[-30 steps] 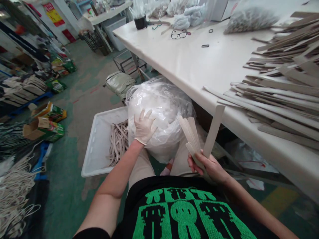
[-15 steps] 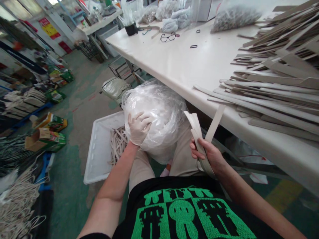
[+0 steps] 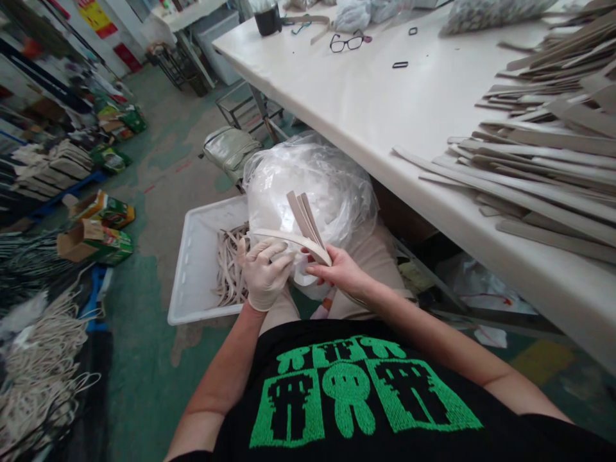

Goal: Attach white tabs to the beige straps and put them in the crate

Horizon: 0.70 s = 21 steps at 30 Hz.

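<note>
My right hand (image 3: 337, 268), bare, is closed around a small bunch of beige flat straps (image 3: 308, 218). One pale strap (image 3: 283, 237) in that grip sticks out to the left, its end just above my left hand (image 3: 267, 273). That left hand wears a thin white glove; its fingers are loosely bent and apart, and the strap passes close to its fingertips. Whether they touch is hard to see. Behind both hands a large clear plastic bag (image 3: 332, 173) with white contents rests at my legs. A white bin (image 3: 192, 269) to the left holds a tangle of beige strips (image 3: 231, 266).
A white table (image 3: 385, 109) runs along the right, its edge close to my right arm. Piled straps (image 3: 539, 167) overhang that edge. Eyeglasses (image 3: 347, 42) and a dark buckle (image 3: 400, 65) lie farther back. Open cartons (image 3: 94, 242) and bundled cords (image 3: 43, 366) are on the left.
My right hand has moved left with the straps, from beside the table edge to in front of the plastic bag, near my left hand. The view has shifted slightly.
</note>
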Motion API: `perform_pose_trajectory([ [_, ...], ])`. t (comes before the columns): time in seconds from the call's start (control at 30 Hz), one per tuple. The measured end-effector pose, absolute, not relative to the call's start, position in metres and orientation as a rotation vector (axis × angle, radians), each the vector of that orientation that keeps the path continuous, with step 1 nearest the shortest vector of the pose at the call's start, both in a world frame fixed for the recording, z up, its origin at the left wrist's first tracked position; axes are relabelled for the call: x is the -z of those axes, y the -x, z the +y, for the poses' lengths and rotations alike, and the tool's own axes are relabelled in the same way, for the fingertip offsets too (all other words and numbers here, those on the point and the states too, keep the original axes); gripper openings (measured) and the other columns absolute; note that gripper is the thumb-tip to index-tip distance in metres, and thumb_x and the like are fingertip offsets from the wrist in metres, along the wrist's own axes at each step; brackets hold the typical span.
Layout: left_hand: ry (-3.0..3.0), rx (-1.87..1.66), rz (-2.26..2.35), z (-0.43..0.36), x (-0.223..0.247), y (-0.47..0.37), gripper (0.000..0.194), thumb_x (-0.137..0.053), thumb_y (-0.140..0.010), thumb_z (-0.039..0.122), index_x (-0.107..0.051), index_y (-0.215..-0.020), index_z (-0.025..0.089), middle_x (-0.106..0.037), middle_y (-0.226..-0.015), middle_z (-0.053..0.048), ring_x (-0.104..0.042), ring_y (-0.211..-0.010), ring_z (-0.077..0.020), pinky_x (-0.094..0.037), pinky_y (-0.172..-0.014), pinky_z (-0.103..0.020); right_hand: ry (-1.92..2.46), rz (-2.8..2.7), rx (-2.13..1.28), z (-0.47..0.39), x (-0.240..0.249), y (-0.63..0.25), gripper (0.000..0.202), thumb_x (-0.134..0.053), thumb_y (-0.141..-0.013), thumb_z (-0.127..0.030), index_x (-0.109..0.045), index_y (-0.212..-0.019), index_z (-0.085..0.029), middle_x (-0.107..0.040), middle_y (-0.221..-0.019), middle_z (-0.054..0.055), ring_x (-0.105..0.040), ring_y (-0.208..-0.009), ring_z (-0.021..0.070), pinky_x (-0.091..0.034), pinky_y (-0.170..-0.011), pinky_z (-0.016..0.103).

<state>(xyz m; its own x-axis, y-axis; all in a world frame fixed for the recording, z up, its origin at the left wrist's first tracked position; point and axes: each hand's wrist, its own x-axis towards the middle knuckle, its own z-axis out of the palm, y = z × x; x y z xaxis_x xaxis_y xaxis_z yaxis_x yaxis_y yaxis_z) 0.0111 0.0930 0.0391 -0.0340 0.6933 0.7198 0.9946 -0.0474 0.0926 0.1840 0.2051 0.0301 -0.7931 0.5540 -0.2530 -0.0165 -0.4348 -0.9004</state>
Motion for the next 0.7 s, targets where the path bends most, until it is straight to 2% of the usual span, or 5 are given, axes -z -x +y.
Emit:
perform_pose_trajectory([
  [0.1, 1.758, 0.928, -1.835, 0.098, -0.040, -0.010, 0.007, -0.070, -0.087, 0.028, -0.074, -0.090, 0.033, -0.074, -0.100, 0.001, -0.063, -0.112, -0.0215, -0.011, -0.123, -0.052, 0.814, -1.403, -2.290, 0.195, -0.024, -0.177, 0.037, -0.084, -0.066, -0.029, -0.066, -0.097, -0.018, -0.063, -0.069, -0.004, -0.049, -0.044, 0.0058, -0.039, -0.039, 0.019],
  [0.23, 1.703, 1.084, -1.871, 0.110, -0.040, -0.008, 0.006, -0.070, -0.088, 0.029, -0.074, -0.092, 0.030, -0.074, -0.102, -0.001, -0.063, -0.113, -0.0220, -0.015, -0.122, -0.052, 0.858, -1.320, -2.313, 0.190, -0.026, -0.174, 0.034, -0.082, -0.066, -0.034, -0.063, -0.089, -0.017, -0.063, -0.071, -0.004, -0.044, -0.042, 0.0033, -0.042, -0.042, 0.020],
  [0.43, 1.266, 2.023, -2.220, 0.107, -0.032, -0.006, 0.044, -0.050, -0.096, 0.054, -0.072, -0.084, 0.019, -0.074, -0.090, -0.008, -0.069, -0.091, -0.0221, -0.051, -0.093, -0.039, 0.886, -1.507, -2.073, 0.207, -0.046, -0.167, 0.037, -0.078, -0.064, -0.035, -0.066, -0.095, -0.019, -0.064, -0.077, -0.003, -0.050, -0.048, 0.0074, -0.038, -0.041, 0.021],
  [0.6, 1.409, 2.373, -2.607, 0.096, -0.027, -0.030, 0.052, -0.081, -0.069, 0.058, -0.075, -0.105, 0.021, -0.077, -0.103, -0.007, -0.069, -0.101, -0.0274, -0.052, -0.094, -0.038, 0.654, -2.014, -1.625, 0.220, -0.058, -0.162, 0.018, -0.073, -0.072, -0.030, -0.068, -0.085, -0.019, -0.066, -0.071, -0.003, -0.057, -0.062, 0.0123, -0.043, -0.057, 0.024],
  [0.7, 1.239, 2.654, -2.636, 0.099, -0.026, -0.045, 0.052, -0.083, -0.067, 0.055, -0.076, -0.104, 0.018, -0.078, -0.099, -0.007, -0.071, -0.094, -0.0266, -0.054, -0.092, -0.040, 0.618, -2.224, -1.385, 0.225, -0.063, -0.159, 0.009, -0.070, -0.076, -0.026, -0.069, -0.083, -0.020, -0.067, -0.070, -0.003, -0.058, -0.066, 0.0138, -0.041, -0.063, 0.025],
])
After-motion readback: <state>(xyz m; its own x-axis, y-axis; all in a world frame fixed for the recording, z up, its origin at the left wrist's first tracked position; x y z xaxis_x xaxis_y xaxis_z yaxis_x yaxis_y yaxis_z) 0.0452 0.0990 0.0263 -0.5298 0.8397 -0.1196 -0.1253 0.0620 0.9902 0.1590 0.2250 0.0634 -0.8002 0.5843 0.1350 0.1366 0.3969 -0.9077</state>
